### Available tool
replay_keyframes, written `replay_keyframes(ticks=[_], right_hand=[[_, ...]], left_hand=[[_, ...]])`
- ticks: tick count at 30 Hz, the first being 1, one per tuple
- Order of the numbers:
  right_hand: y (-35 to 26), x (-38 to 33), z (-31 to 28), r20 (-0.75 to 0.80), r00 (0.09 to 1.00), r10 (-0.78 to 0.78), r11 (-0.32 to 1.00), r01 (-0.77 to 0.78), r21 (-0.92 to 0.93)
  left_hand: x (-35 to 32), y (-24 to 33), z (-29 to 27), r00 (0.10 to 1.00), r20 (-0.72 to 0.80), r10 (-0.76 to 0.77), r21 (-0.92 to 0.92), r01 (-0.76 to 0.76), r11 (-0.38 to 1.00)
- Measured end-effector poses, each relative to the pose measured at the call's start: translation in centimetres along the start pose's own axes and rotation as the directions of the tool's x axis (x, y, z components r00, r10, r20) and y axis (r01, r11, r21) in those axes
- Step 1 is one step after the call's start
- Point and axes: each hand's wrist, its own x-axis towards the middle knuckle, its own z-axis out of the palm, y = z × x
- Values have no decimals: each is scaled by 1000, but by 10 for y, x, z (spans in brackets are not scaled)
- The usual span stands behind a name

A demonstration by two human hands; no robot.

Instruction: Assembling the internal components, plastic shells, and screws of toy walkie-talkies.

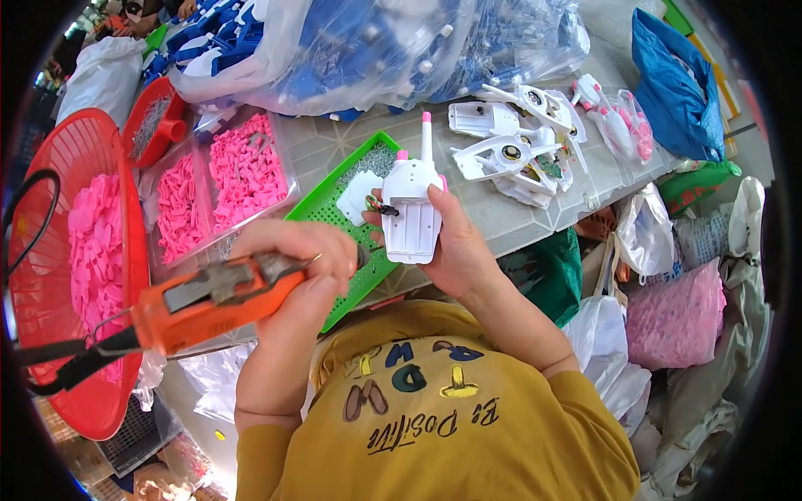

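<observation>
Head view shows a fastening step in hand: the left hand (292, 263) is clenched round an orange electric screwdriver (209, 301), its bit end pointing right toward the white toy walkie-talkie (412, 213) that the right hand (455, 246) grasps from beneath and behind, thumb up along its right edge. The toy stands upright above the near edge of the grey table (501, 209), over the corner of a green tray (347, 213) of small screws, its pink-tipped antenna pointing away from the person. The tip of the driver is hidden behind the left fingers, so whether it touches the toy cannot be told; it looks near the toy's lower left side. As a judgement, the next move calls for lining the bit squarely with a screw hole in the casing while the right hand keeps the toy steady against the push. The left forearm comes up from the lower edge, wrist bent inward, driver lying almost level with its black cord trailing left over the red basket (67, 275) of pink parts. The right forearm rises from the yellow sleeve, elbow tucked, palm cupped toward the body
</observation>
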Motion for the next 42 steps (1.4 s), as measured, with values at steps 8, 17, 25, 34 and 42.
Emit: replay_keyframes(ticks=[8,17,25,34,42], right_hand=[[-14,-6,7,-36,999,-1,1000,1,-18],[-25,2,6,48,999,-18,999,16,33],[-15,-5,8,91,983,-162,986,165,-29],[-22,-12,6,86,987,-135,976,148,-162],[-26,-2,-9,-173,917,-358,867,259,-425]], left_hand=[[-16,36,-21,955,-286,79,608,116,786],[-28,79,-6,599,-457,-657,752,655,73],[14,-32,26,917,-27,-399,835,240,495],[19,-40,16,803,-27,-595,409,552,727],[21,-45,1,741,-143,-656,-192,630,753]])
